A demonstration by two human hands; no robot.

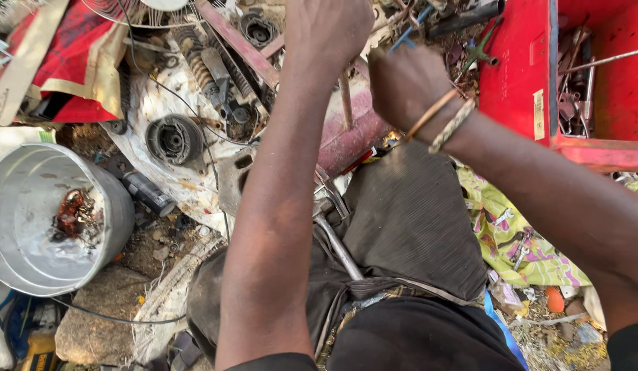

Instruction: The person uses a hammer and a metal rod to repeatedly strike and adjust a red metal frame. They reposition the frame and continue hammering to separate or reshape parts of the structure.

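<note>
My left hand (326, 27) is clenched at the top middle, over a thin upright metal rod (346, 103) that runs down from under the fist. Just right of it, my right hand (408, 86), with two bangles at the wrist, is closed in a fist. A blue-handled tool (409, 34) sticks out above its knuckles. Both hands are over a dull red metal tube (350, 137) that lies across my lap. What the fingers close on is hidden by the backs of the hands. A steel hand tool (336, 244) rests on my dark trousers.
A dented metal bucket (30, 227) stands at the left with a rusty part inside. A round hub (173, 139) and coil springs (195, 55) lie on a dirty white sheet. A red toolbox (525, 69) with tools is at the right, and a floral cloth (511, 237) lies below it.
</note>
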